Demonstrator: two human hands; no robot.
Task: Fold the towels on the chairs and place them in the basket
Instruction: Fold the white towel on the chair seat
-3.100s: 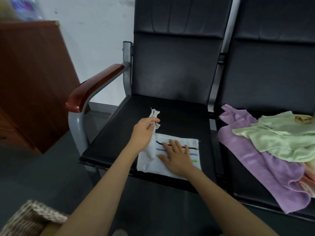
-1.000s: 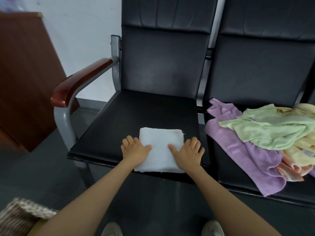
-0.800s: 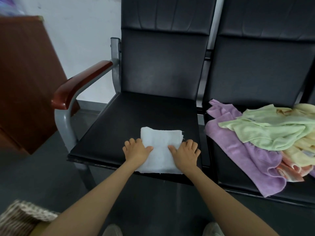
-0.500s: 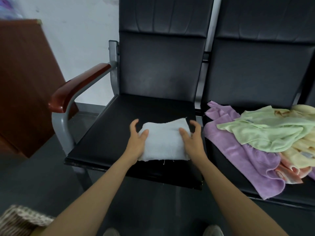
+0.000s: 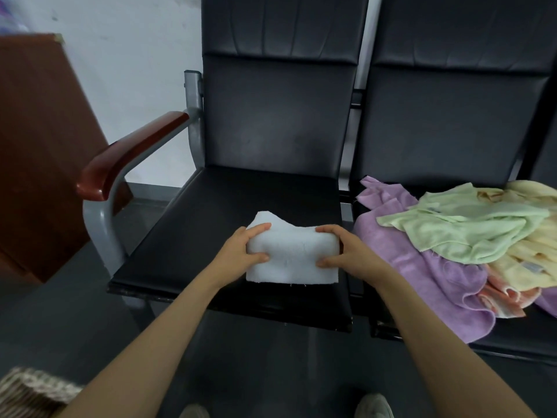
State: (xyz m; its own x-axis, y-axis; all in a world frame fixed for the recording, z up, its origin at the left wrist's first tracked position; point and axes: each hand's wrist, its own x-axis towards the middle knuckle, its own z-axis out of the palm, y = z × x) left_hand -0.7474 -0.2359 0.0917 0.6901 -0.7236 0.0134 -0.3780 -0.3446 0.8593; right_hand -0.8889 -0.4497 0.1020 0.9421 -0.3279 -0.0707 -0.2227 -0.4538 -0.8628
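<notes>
Here the folded white towel (image 5: 291,257) is held low over the front half of the left chair seat (image 5: 205,233), clamped from both sides. The left hand (image 5: 241,251) pinches its left edge between thumb and curled fingers, and the right hand (image 5: 346,254) does the same on the right edge, so neither hand is open. I cannot tell whether the bottom hem touches the seat. The main risk lies in the towel itself: its far left corner pokes up above the rest of the top edge, so the layers look uneven. A soft stack squeezed only at its ends is likely to sag in the middle and slip apart if either pinch loosens. The basket (image 5: 27,393) shows only as a woven rim at the lower left, down on the floor and well apart from the chair. The carry would probably be a low swing leftward, below the wooden armrest (image 5: 129,152), and dragging the hem over the seat lip or twisting the bundle could open the fold. Dropping it in rather than laying it flat might leave it crumpled. On the right chair the purple towel (image 5: 422,267), green towel (image 5: 470,230) and yellow towel (image 5: 533,257) lie in a loose heap. The purple one hangs over the front edge, where a careless elbow could pull it down.
</notes>
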